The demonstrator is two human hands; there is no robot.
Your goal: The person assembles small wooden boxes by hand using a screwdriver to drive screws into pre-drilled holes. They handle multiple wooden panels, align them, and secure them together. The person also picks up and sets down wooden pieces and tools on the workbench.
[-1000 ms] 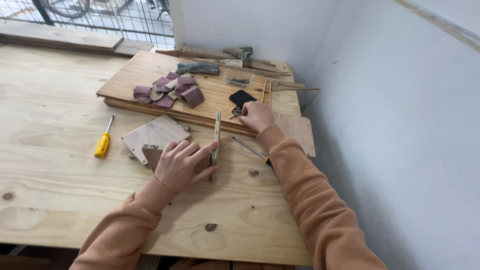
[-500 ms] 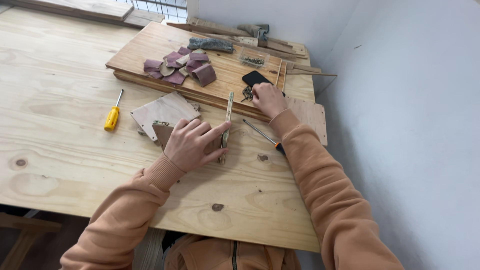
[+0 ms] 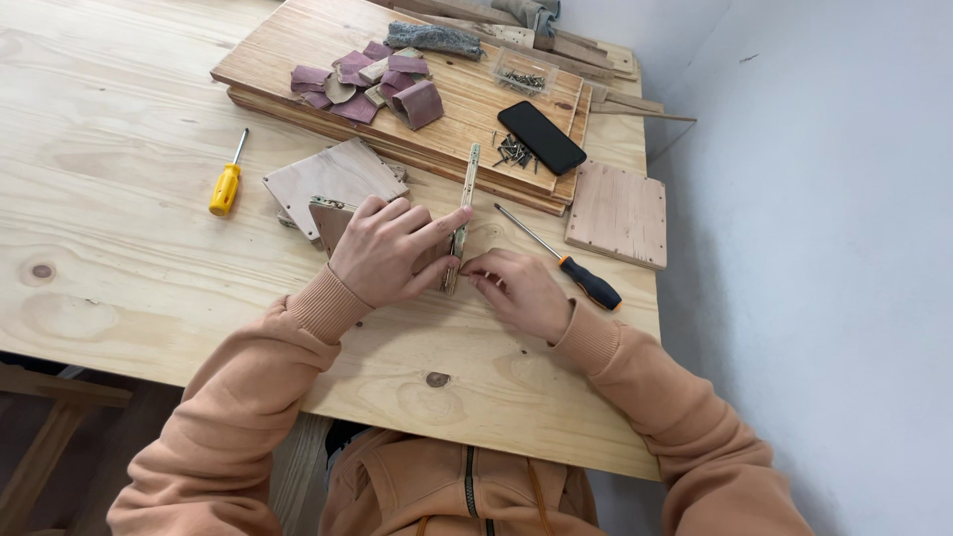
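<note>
Since the earlier frame the right hand has come back from the heap of small screws beside the dark phone and now sits at the near end of the narrow wooden strip. Its fingertips are pinched together against that end; whether a screw is between them cannot be told.

The left hand lies curled over a small wooden panel, index finger stretched along the strip, apparently pressing strip and panel together so neither shifts. The strip stands on edge, running from the hands toward the stacked boards.

Just right of the right hand lies a black-handled screwdriver, shaft pointing away from the person, within easy reach. Left of the panel rest thin plywood pieces, and further left a yellow-handled screwdriver, well apart from both hands.

On the stacked boards are scraps of reddish sandpaper, a clear box of screws and a grey rag. A square drilled board lies to the right on the workbench.
</note>
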